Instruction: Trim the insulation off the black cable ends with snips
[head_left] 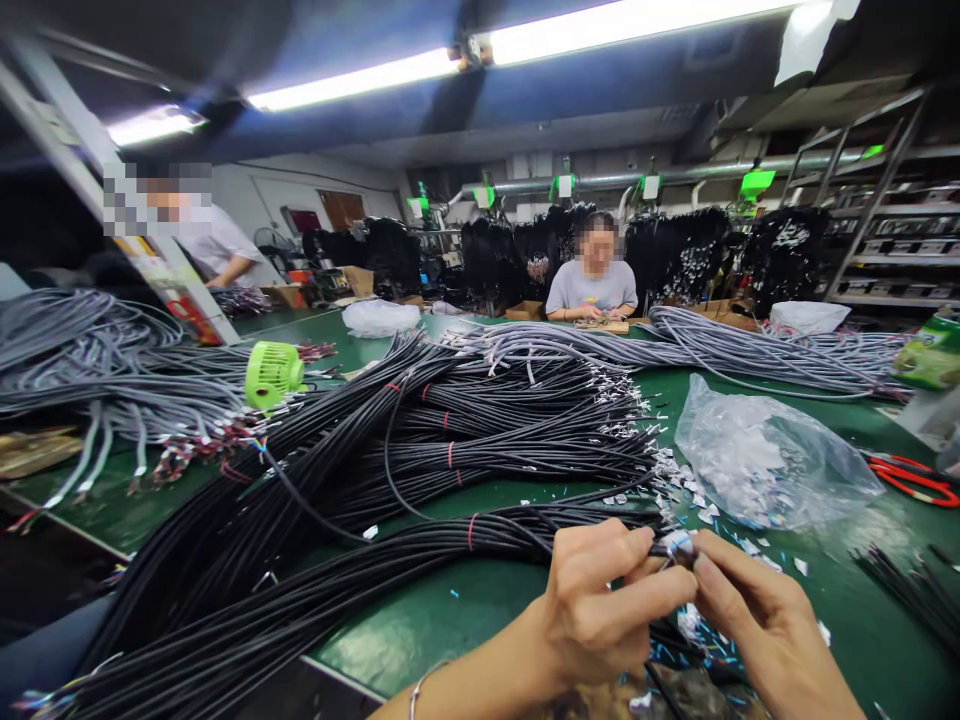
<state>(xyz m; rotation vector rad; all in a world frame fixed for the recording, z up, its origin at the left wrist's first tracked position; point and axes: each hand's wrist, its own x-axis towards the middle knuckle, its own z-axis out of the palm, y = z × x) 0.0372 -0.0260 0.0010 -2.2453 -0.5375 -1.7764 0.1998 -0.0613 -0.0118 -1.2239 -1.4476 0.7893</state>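
My left hand [611,590] is closed in a pinch on the end of a black cable [661,548]. Close against it, my right hand [757,600] pinches the tip of the same cable, where a white piece [679,543] shows between the two hands. Fingers partly hide that tip. Behind and left of my hands lie long bundles of black cables [480,450], tied with red bands [450,455]. Scraps of white and blue [697,635] are scattered below and around my hands.
A clear plastic bag [772,460] of white pieces and red-handled scissors [915,478] lie right. Grey cables [112,350] are heaped left, beside a green fan [274,375]. More grey cables [750,350] cross the back. One person [592,285] sits opposite; another [217,240] is at far left.
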